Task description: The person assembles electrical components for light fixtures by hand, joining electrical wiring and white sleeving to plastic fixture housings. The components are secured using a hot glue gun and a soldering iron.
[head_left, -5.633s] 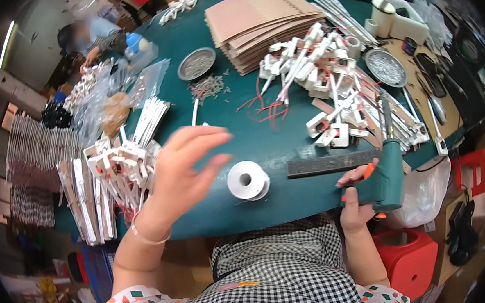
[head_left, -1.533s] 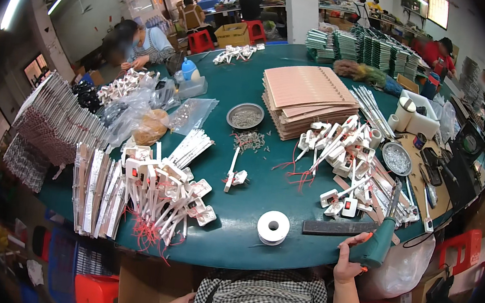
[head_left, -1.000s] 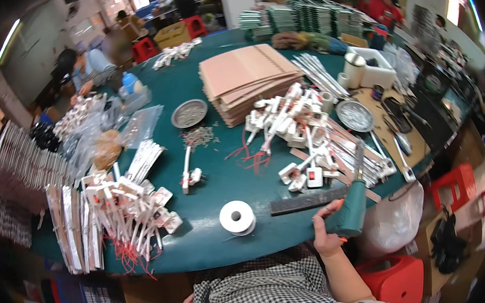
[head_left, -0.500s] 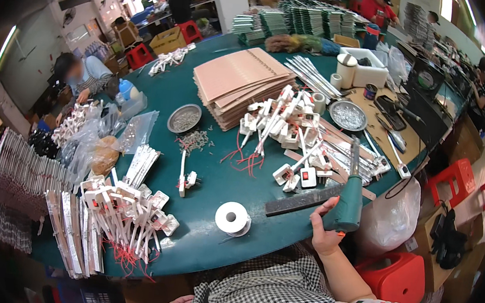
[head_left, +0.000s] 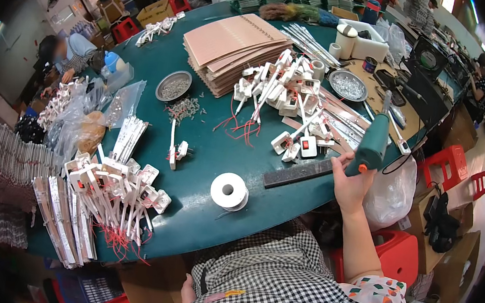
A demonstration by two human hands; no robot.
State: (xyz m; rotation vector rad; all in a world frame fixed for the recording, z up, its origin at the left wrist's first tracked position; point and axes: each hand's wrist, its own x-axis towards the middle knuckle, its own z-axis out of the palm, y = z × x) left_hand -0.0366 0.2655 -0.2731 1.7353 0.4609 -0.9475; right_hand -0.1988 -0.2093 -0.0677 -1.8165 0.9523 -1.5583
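We grip the teal power screwdriver (head_left: pixel 372 142) in our closed right hand (head_left: pixel 349 185), just right of the dark strip (head_left: pixel 297 174) — left hand (head_left: pixel 187 291) low by the lap, fingers hidden, so we cannot tell

Matt green plastic screwdriver (head_left: pixel 372 142), smooth teal tabletop (head_left: pixel 213 149), shiny metal dish (head_left: pixel 173 86).

Bright even overhead light, sharp centre (fisheye-bent, dark rim).

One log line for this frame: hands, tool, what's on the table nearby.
right hand: grips teal power screwdriver at table edge | left hand: low by lap, empty | near: white solder spool, dark strip, white switch parts
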